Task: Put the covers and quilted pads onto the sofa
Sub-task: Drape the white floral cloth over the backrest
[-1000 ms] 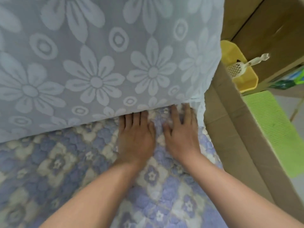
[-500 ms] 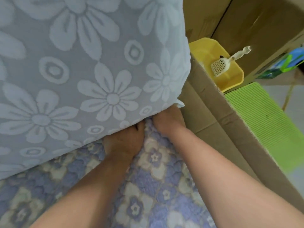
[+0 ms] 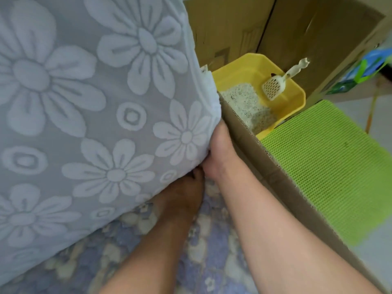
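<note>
A pale grey-blue cover with raised white flowers (image 3: 95, 124) wraps the sofa's back cushion and fills the left of the view. Below it lies the quilted pad (image 3: 212, 251), printed with blue and cream flowers, on the seat. My left hand (image 3: 182, 198) reaches into the gap between the cushion and the pad, with its fingers hidden under the cover. My right hand (image 3: 220, 153) is pushed in at the cushion's right lower corner, and its fingers are hidden behind the fabric too.
A brown cardboard wall (image 3: 275, 172) runs along the sofa's right side, close to my right forearm. Beyond it sit a yellow litter tray (image 3: 297, 102) with a white scoop (image 3: 273, 87), a green mesh mat (image 3: 328, 166) and tall cardboard boxes (image 3: 233, 24).
Both hands lay flat on the pad with fingers showing; they have since slid forward and right under the cushion's corner. The view has swung right, showing more of the tray.
</note>
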Available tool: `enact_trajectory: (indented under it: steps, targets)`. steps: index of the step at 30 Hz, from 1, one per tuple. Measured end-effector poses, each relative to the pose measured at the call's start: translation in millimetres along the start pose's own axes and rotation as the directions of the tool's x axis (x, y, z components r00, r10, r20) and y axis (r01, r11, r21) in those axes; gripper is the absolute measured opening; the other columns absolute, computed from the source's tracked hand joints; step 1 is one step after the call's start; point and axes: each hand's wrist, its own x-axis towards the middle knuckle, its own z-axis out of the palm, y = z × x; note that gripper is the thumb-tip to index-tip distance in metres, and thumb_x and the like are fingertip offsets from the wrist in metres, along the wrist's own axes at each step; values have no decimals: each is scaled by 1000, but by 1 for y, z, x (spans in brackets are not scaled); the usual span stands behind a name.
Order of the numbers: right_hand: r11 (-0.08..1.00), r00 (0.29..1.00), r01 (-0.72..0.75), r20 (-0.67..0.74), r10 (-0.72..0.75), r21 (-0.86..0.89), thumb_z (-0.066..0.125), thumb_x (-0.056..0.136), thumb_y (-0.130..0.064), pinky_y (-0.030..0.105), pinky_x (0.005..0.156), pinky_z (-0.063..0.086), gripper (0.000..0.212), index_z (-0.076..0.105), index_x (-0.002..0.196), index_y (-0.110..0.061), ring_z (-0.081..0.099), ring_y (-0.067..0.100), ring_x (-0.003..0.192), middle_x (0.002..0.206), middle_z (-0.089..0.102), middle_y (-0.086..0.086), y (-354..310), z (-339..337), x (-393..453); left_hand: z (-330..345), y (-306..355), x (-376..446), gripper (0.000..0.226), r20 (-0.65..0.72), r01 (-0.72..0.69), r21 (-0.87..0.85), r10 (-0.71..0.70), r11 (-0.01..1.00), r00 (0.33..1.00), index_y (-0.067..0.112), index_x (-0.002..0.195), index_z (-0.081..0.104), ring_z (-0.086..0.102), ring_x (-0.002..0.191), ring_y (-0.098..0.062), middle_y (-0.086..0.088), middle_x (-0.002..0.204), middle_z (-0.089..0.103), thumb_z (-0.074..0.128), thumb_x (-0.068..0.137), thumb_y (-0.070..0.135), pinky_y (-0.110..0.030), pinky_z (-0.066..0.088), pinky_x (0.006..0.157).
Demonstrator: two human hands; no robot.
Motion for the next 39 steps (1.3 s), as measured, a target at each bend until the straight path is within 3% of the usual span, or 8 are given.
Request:
enact_trajectory:
  steps: [4, 10, 13, 16, 19, 24, 33, 39]
  targets:
    - [951, 999, 42, 2, -43, -308, 50, 88, -53, 58, 102, 48, 48, 71, 116, -19, 68, 31, 110, 117, 72, 8, -25, 3, 20, 18, -4, 7, 45, 19, 61, -35, -60, 998, 998, -2, 87, 69, 65, 60, -38, -27, 71, 66, 26, 98, 3, -51, 57, 65]
    - [953, 992, -98, 53, 118, -285, 43, 99, -57, 49, 105, 48, 57, 66, 131, -15, 67, 29, 113, 119, 72, 5, -37, 3, -2, 8, -10, 5, 49, 115, -50, -22, 52, 999, 992, 8, 83, 76, 71, 78, -40, -21, 82, 71, 30, 100, 9, -51, 59, 78]
    - [929, 985, -162, 1, 172, -334, 43, 97, -63, 46, 102, 51, 58, 70, 122, -19, 70, 27, 104, 110, 75, 3, -50, 12, -5, -7, -11, -11, 73, 84, 55, -115, -46, 992, 995, 18, 130, 63, 57, 124, -36, -14, 131, 63, -3, 103, 34, -50, 41, 111]
    - [911, 990, -141, -51, 131, -388, 39, 101, -53, 48, 109, 44, 57, 58, 136, -14, 63, 31, 115, 129, 66, 11, -61, 25, 2, -12, -25, -48, 74, 76, 17, -295, 5, 955, 997, 36, 159, 17, 23, 151, -22, 4, 165, 21, 22, 93, 68, -44, 18, 122]
    - [909, 994, -106, -7, 112, -403, 50, 96, -52, 46, 101, 44, 54, 58, 130, -11, 58, 32, 110, 124, 62, 16, -77, 50, 16, -12, -39, -47, 89, 284, -45, -295, 132, 954, 950, 48, 142, -37, -15, 153, -14, 17, 160, -23, 1, 73, 90, -40, -5, 124]
    - [867, 986, -51, 111, 121, -496, 62, 81, -56, 49, 92, 44, 65, 63, 128, -12, 57, 45, 121, 130, 60, 25, -89, 50, 51, -6, -34, -32, 89, 409, 27, -303, 104, 952, 907, 47, 145, -35, -21, 152, -17, 10, 164, -25, 22, 85, 81, -42, -7, 123]
    - [880, 966, -147, 125, 226, -451, 31, 93, -74, 54, 101, 50, 74, 66, 129, -20, 68, 36, 110, 121, 71, 13, -109, 66, 16, -3, -35, -33, 85, 419, 71, -321, 75, 944, 905, 59, 124, -48, -15, 154, -17, 10, 166, -21, 13, 73, 89, -46, -1, 125]
    - [894, 933, 268, -136, -334, -359, 39, 106, -43, 30, 95, 53, 43, 66, 124, -15, 67, 11, 108, 117, 72, -1, -70, 36, -34, -5, -35, -34, 92, 414, 75, -340, 77, 938, 907, 53, 143, -34, -16, 153, -14, 12, 165, -21, 13, 72, 88, -42, -2, 125]
